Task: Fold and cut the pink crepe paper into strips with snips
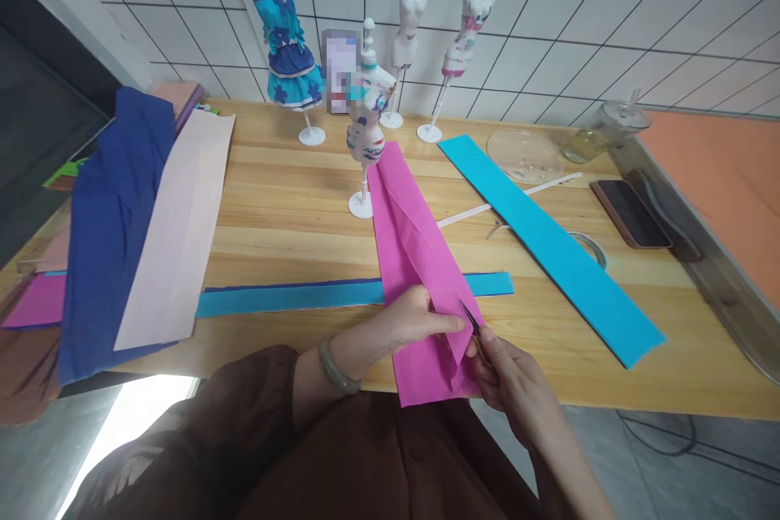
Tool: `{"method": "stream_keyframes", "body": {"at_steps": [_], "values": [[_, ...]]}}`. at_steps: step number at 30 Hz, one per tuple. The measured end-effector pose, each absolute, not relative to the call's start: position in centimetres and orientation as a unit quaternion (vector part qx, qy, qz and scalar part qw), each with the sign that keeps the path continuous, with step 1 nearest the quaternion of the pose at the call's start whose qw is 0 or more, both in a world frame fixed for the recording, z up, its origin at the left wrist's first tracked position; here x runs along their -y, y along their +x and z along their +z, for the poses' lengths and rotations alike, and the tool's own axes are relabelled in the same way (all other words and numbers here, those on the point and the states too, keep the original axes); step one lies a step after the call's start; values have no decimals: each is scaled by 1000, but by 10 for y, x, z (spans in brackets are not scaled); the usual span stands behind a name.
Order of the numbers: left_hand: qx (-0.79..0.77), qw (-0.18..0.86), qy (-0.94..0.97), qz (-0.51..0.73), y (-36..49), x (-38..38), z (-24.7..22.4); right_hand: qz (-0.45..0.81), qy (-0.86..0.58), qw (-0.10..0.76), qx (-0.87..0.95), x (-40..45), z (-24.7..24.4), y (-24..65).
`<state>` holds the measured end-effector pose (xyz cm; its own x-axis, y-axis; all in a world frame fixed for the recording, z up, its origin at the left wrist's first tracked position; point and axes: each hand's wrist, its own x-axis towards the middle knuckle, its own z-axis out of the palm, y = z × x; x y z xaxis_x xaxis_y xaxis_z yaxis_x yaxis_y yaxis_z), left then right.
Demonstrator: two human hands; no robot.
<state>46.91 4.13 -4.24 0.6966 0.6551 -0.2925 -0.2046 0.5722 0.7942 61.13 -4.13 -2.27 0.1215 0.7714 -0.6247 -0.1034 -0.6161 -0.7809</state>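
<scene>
A long pink fabric piece [409,219] runs from the middle of the table to its front edge, with one side folded over. My left hand [420,317] pinches the folded part near the lower end, thumb on top. In my right hand [509,366] are small scissors [478,333], their dark blades pointing up and left at the pink edge. Whether the blades are apart is too small to tell. Beneath the pink piece lies a narrow blue strip [292,297], crossing it sideways. A wide turquoise fabric strip [548,248] slants across the table on the right.
Several small dress-form mannequins stand behind; one [366,130] is by the pink fabric's far end, another wears a blue dress [288,49]. Left lie navy fabric [115,236] and a pale pink sheet [183,219]. A phone [630,213], a tape roll [594,248] and a lidded cup [603,132] are right.
</scene>
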Motion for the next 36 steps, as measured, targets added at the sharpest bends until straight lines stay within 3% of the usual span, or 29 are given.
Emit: {"method": "stream_keyframes", "body": {"at_steps": [11, 27, 36], "values": [[-401, 779, 371, 308, 474, -48, -54, 612, -659, 354, 254, 42, -18, 611], [-351, 797, 390, 298, 472, -46, -56, 605, -662, 272, 348, 21, -10, 618], [-363, 795, 380, 302, 472, -46, -50, 609, -658, 281, 341, 13, -10, 617]]}}
